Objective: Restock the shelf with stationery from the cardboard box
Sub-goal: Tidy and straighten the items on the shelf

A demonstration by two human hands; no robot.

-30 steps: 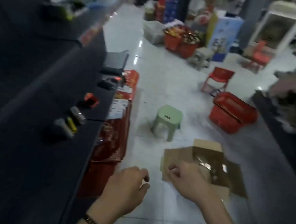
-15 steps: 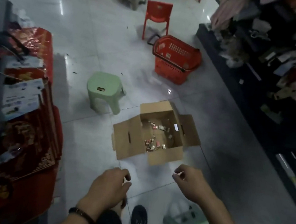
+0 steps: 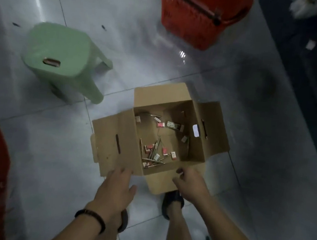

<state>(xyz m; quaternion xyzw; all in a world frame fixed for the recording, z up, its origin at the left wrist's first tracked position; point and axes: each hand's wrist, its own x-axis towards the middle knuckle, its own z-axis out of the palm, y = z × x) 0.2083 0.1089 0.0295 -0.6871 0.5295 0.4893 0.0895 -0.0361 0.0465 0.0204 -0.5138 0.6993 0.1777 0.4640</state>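
Together, left hand [image 3: 115, 187] and right hand [image 3: 191, 184] hover at cardboard box [image 3: 112, 142] edge.

Open cardboard box [image 3: 115, 146] — loose stationery [image 3: 155, 152] inside

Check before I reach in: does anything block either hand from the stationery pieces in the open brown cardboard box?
Nothing visible does. The brown cardboard box stands open, flaps folded outward, and the stationery pieces lie uncovered on its floor. The left hand is over the left flap, the right hand over the near flap.
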